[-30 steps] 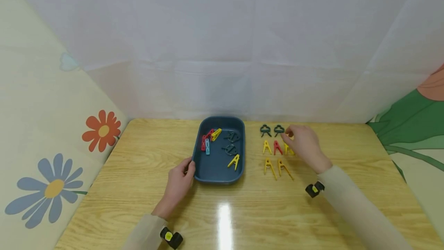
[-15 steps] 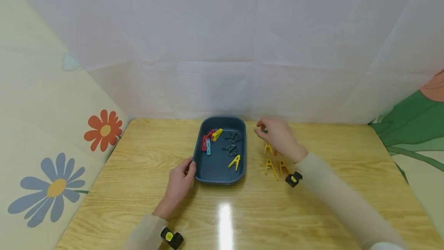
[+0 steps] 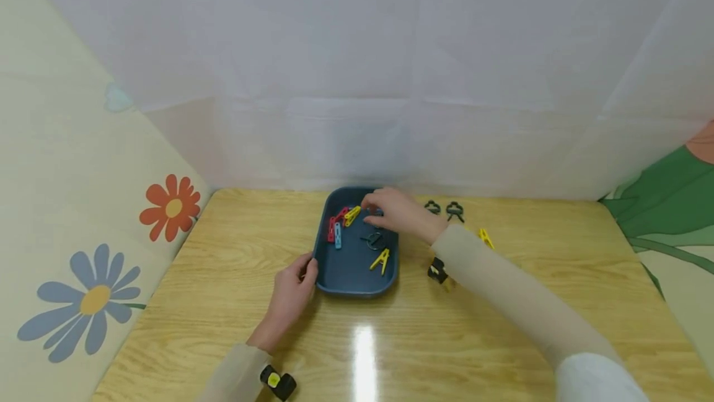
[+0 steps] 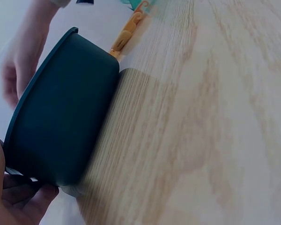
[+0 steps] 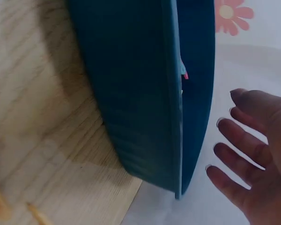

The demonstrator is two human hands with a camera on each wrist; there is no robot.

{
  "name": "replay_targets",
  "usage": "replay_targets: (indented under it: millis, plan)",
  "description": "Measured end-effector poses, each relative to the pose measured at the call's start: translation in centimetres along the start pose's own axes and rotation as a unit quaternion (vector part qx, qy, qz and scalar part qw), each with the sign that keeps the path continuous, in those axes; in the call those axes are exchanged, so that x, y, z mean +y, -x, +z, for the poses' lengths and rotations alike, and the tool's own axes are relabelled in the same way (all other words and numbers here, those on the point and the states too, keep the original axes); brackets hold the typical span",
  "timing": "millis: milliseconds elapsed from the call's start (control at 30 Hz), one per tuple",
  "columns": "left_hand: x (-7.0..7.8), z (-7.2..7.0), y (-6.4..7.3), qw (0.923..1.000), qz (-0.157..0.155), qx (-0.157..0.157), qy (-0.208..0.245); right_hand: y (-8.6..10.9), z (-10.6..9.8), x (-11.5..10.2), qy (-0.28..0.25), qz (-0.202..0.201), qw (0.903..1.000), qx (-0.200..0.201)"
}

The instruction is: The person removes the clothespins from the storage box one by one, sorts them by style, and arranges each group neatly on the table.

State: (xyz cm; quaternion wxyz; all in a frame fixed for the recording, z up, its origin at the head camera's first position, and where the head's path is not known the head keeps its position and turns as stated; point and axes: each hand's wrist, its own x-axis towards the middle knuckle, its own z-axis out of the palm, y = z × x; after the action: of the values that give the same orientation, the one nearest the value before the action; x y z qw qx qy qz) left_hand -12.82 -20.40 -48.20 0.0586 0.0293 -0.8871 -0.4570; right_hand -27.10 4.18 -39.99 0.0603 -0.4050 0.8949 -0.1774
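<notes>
Left hand (image 3: 291, 287) grips the tray (image 3: 351, 276) at its left edge, toward the near left corner. Right hand (image 3: 398, 211) hangs over the tray's far right corner, its fingers spread; the right wrist view shows no object between them and a gap from the rim.

Tray contents: two red clips (image 3: 331, 230), a blue clip (image 3: 338, 236) and an upper yellow clip (image 3: 351, 217) lie grouped toward the left and far edges. A dark clip (image 3: 376, 241) lies near the right edge, just below the right hand. A lower yellow clip (image 3: 380, 261) lies toward the near right corner.

Desk contents: two outer dark clips (image 3: 454, 211) lie near the far edge of the desk (image 3: 240, 235), right of the tray. An outer yellow clip (image 3: 486, 238) lies just beyond the right sleeve (image 3: 502, 278), which hides part of the surface.

Cautions, by judgement: a low return of the right hand could catch the tray's right edge and tip or turn it, particularly if the left grip slackens. The sleeve could drag clips out of place. Clips gathered at the left edge could tangle if others land on them.
</notes>
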Motion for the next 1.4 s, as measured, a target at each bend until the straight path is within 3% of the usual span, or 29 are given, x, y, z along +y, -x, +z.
replay_targets:
  millis: [367, 600, 933, 1200, 1400]
  plan:
    - [0.0, 0.2, -0.1, 1.0, 0.003, 0.004, 0.003, -4.4, 1.0, -1.1, -0.009, -0.025, 0.9963, -0.082]
    - [0.1, 0.2, -0.2, 1.0, 0.004, 0.008, 0.002, -6.0, 1.0, -1.6, -0.032, -0.022, 0.9927, -0.114]
    - [-0.2, 0.3, -0.2, 0.9998, 0.015, 0.014, 0.003, -6.7, 2.3, -1.5, -0.025, -0.014, 0.9859, -0.165]
    - [-0.2, 0.4, -0.2, 0.9992, 0.031, 0.024, -0.002, -6.7, 2.4, -2.0, -0.013, -0.003, 0.984, -0.178]
    - [-0.1, 0.4, -0.2, 0.9994, 0.026, 0.024, 0.006, -6.7, 2.5, -1.8, -0.009, 0.004, 0.9845, -0.175]
